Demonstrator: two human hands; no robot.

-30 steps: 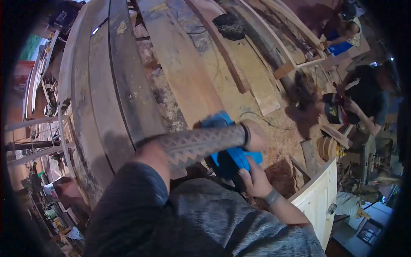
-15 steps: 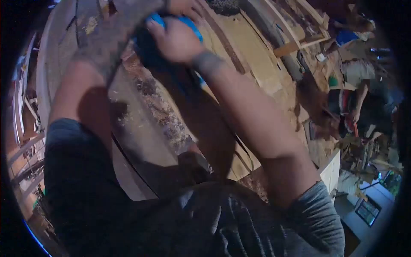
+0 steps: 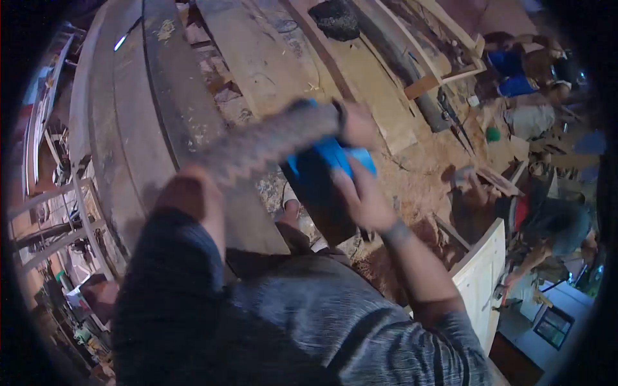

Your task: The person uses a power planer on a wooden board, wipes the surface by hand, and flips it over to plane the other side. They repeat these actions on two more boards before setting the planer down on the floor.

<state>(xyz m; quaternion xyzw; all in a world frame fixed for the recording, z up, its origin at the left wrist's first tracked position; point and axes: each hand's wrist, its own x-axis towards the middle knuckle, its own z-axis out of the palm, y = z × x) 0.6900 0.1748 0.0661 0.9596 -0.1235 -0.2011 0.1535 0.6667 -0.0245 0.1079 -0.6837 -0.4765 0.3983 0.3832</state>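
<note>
Near the middle of the view is a blue object (image 3: 331,154), smeared by motion, with a dark shape hanging below it. My right hand (image 3: 370,196) is closed on its right side, fingers and thumb on the blue surface. My left arm reaches across from the left, in a mottled grey covering. At its end, beyond a dark wristband, my left hand (image 3: 359,125) is just above the blue object's right part, its fingers blurred. Long wooden boards (image 3: 187,96) run beneath my arms.
A dark lump (image 3: 335,20) and a wooden frame (image 3: 421,87) lie at the top right. Wood shavings (image 3: 412,186) cover the ground. A pale panel (image 3: 483,270) stands at lower right. One person (image 3: 553,222) bends nearby at right; another is farther up.
Both hands and the blue object have moved down and to the right in the view, closer to my body. More of the boards at the top left now shows.
</note>
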